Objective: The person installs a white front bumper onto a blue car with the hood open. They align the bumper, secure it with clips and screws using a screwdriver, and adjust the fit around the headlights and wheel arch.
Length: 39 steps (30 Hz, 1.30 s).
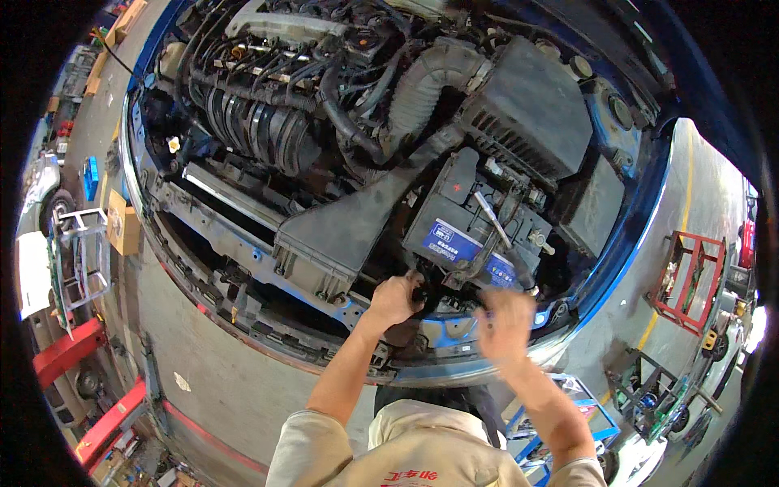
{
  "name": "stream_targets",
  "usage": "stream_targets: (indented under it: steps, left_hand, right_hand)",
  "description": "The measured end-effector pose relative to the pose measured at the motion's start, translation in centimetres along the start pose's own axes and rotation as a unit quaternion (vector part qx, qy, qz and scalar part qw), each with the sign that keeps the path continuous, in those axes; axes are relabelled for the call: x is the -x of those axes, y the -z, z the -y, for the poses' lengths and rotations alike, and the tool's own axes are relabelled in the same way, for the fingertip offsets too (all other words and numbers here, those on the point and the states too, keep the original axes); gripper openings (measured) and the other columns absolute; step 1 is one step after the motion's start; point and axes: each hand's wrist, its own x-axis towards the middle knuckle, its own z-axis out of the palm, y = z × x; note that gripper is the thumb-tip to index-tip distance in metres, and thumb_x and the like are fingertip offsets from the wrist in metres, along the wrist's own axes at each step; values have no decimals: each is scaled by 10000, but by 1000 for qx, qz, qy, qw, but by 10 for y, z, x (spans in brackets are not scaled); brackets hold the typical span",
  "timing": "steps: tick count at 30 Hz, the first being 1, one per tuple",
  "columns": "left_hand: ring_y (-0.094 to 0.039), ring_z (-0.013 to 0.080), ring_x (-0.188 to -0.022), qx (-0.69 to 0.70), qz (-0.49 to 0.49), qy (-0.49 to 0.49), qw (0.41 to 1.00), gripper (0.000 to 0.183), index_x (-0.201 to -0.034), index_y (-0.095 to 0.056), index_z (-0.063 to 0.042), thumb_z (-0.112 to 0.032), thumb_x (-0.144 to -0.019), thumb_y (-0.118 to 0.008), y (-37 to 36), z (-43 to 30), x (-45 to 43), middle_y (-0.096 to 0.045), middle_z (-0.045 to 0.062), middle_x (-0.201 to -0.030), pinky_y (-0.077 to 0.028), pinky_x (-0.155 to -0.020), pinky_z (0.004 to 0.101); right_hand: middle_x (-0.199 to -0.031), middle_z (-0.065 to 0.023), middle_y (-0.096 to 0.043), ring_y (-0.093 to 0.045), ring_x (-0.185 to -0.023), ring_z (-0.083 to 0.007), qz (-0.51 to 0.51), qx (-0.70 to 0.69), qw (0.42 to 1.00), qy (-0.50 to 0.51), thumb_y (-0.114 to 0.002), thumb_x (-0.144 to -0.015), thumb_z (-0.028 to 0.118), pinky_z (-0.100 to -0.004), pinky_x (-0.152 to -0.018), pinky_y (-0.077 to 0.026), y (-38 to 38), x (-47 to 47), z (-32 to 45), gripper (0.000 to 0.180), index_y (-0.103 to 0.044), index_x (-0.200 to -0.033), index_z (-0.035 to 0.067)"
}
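In the front of an open engine bay, my left hand (pixel 395 299) is curled beside dark parts just in front of the car battery (pixel 420 228). Whether its fingers grip any of them is hidden. My right hand (pixel 506 319) is blurred by motion over the front edge of the bay, below the battery's near right corner; what it holds cannot be made out. The black battery bears a blue printed label, and a metal hold-down bar (pixel 487 252) crosses it. On its top rests a slim silver hand tool (pixel 492 218), lying at a slant.
Left of the battery lies a black air intake duct (pixel 341 225), behind it the air filter box (pixel 526 109). The intake manifold (pixel 258 131) is farther left. A blue tool cart (pixel 566 408), a red metal frame (pixel 688 283) and a cardboard box (pixel 123 225) stand around the car.
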Motion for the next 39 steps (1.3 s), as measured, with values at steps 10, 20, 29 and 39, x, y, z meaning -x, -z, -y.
stream_targets:
  steps: [10,20,29,39]
  left_hand:
    - [-580,441,-994,171,-6,26,985,486,-1219,-495,12,-98,-782,-677,19,10,13,-603,284,-1081,-486,-809,463]
    - [-637,257,-846,174,-446,156,864,155,-1024,-602,11,-13,-872,-590,41,46,146,-648,157,-937,-491,-773,333]
    - [-550,310,-979,-116,-518,151,834,335,-1055,-585,-71,-31,-729,-654,-1,100,158,-581,112,-1050,-389,-852,426]
    - [-556,298,-950,-103,-492,153,851,329,-987,-586,-81,-83,-671,-678,-2,107,162,-593,99,-989,-385,-818,419]
  right_hand:
    - [-1253,-182,-573,-542,-1160,-352,519,-78,818,-234,-583,-863,244,-432,-944,-447,-106,-62,33,618,-362,-1426,116]
    - [-1355,-295,-443,-397,-1286,-434,484,-50,841,-235,-507,-883,204,-459,-1048,-366,-179,-54,-12,454,-468,-1265,-39]
    - [-1438,-179,-418,-394,-1294,-361,373,-131,745,-538,-514,-939,453,-484,-1038,-328,-196,-8,-51,639,-408,-1394,17]
    - [-1419,-226,-425,-419,-1281,-347,369,-158,735,-546,-671,-850,396,-470,-1024,-343,-216,-16,-61,745,-390,-1381,-45]
